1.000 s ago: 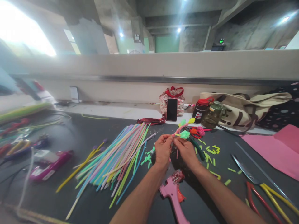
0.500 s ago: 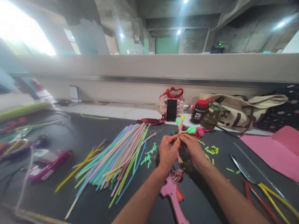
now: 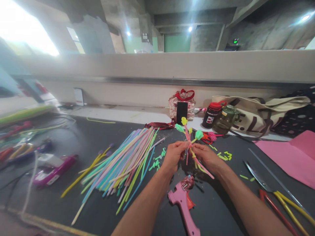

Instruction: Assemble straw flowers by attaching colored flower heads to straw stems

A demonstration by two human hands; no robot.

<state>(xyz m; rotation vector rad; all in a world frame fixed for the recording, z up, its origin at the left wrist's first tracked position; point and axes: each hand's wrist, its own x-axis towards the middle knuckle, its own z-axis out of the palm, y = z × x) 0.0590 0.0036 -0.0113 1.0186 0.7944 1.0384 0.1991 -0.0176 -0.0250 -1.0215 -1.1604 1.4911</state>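
Note:
Between my two hands stands a pipe-cleaner flower spray (image 3: 188,137) with a pink wrapped stem and green and yellow buds at its top. My left hand (image 3: 174,156) pinches the stem from the left with closed fingers. On the other side, the closed fingers of my right hand (image 3: 206,158) grip the same stem just below. Loose pink and yellow stem ends (image 3: 203,167) hang down to the right under my fingers. A pink glue gun (image 3: 183,205) lies on the dark table below my hands. Short green cut pieces (image 3: 156,162) are scattered beside my left hand.
Many pastel pipe cleaners (image 3: 123,164) lie heaped to the left, near a purple tool (image 3: 54,172). Yellow-green scraps (image 3: 225,156), scissors (image 3: 267,186) and pink sheet (image 3: 290,155) are at right. A phone (image 3: 181,112), bottles (image 3: 212,115) and bag (image 3: 256,113) stand behind.
The flower spray has turned, its buds now spread upward to both sides and its loose stem ends swung to the lower right. Both hands still hold it.

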